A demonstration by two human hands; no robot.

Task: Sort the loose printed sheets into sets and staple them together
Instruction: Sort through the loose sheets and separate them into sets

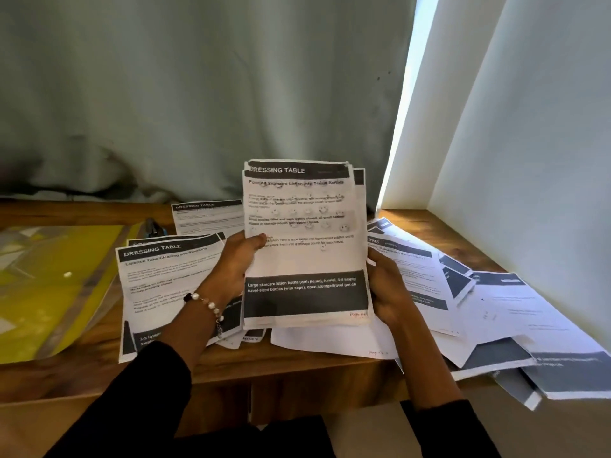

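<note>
Right now the stack stands nearly upright between both hands above the desk, long axis running top to bottom, its edges uneven at the top. Her left hand grips the left edge with the thumb across the front page, and the right hand curls round the lower right corner from behind. To my eye the stapler matters next: it lies well off to the left, beyond the sorted piles, so the left hand is nearer, while loose sheets spread to the right
</note>
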